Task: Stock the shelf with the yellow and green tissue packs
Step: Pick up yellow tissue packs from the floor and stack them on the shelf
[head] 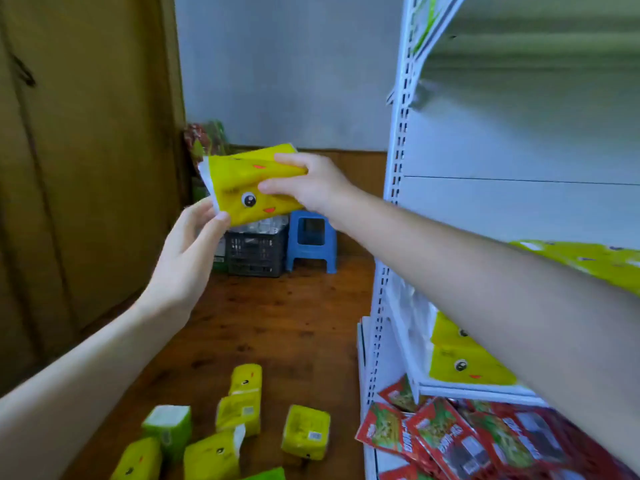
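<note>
A yellow tissue pack (242, 181) with a cartoon face is held up in the air between both hands. My right hand (311, 185) grips its right end, fingers wrapped over the top and front. My left hand (188, 251) pinches its lower left corner. Several yellow and green packs (239, 410) lie on the wooden floor below. The white metal shelf (388, 237) stands to the right, with yellow packs (464, 362) stacked on a lower level, partly hidden by my right arm. Another yellow pack (588, 261) lies on the level above.
Red snack bags (450, 441) fill the bottom shelf level. A blue plastic stool (311, 240) and a dark crate (256, 251) stand by the far wall. A brown wooden door (86, 168) is on the left.
</note>
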The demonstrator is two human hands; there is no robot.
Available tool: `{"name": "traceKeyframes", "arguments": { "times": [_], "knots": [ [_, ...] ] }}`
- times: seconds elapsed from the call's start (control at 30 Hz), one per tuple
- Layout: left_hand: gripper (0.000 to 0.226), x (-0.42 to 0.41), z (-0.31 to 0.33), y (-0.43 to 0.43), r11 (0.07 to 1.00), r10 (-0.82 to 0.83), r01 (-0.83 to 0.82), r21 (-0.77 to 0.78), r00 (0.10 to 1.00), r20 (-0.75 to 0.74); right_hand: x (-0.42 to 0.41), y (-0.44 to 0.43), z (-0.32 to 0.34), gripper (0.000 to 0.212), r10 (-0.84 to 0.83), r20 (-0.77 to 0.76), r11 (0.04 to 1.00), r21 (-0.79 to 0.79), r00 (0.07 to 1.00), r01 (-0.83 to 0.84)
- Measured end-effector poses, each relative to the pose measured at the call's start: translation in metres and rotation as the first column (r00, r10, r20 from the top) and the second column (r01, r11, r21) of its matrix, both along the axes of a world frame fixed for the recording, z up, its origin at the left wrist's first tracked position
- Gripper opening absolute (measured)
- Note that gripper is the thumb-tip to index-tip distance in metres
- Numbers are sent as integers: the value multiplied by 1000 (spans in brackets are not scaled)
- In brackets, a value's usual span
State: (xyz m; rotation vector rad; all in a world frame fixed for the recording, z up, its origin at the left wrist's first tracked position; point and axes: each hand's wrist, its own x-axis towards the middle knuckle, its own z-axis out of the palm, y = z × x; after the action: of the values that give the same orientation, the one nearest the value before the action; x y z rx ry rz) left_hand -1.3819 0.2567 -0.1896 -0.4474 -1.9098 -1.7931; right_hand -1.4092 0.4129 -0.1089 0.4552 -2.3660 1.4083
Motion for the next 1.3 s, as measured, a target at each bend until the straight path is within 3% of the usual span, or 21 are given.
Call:
{"name": "traceKeyframes", "arguments": {
  "times": [0.07,0.13,0.43,0.63,0.73,0.83,0.93,1.13,1.3],
  "knots": [
    [39,-3,7,30,996,-64,62,-60,997,-41,7,42,26,60,-80,12,997,12,997,80],
    [49,5,19,72,976,-153,144,-163,987,-46,16,89,38,56,-144,49,989,-23,988,146],
    [62,-29,-5,217,831,-332,394,-392,918,218,1,243,-22,59,-382,162,892,-194,910,409],
    [82,-75,-10,249,813,-219,370,-449,910,352,-41,271,-59,60,-451,158,886,-41,879,462],
    [88,-92,-8,254,799,-291,457,-390,862,414,-48,274,-58,62,-408,179,912,118,895,392],
    [90,-95,-9,259,777,-432,568,-271,794,428,-50,273,-58,64,-445,116,874,272,888,402],
    [89,-94,-12,265,753,-509,613,-241,774,377,-51,272,-64,63,-482,36,843,293,875,452],
    [70,-91,-4,254,762,-394,522,-384,843,365,-48,270,-60,69,-526,0,801,336,850,496],
    [65,-82,1,228,801,-306,398,-446,914,266,-35,242,-32,60,-452,-260,788,333,853,519]
  ]
}}
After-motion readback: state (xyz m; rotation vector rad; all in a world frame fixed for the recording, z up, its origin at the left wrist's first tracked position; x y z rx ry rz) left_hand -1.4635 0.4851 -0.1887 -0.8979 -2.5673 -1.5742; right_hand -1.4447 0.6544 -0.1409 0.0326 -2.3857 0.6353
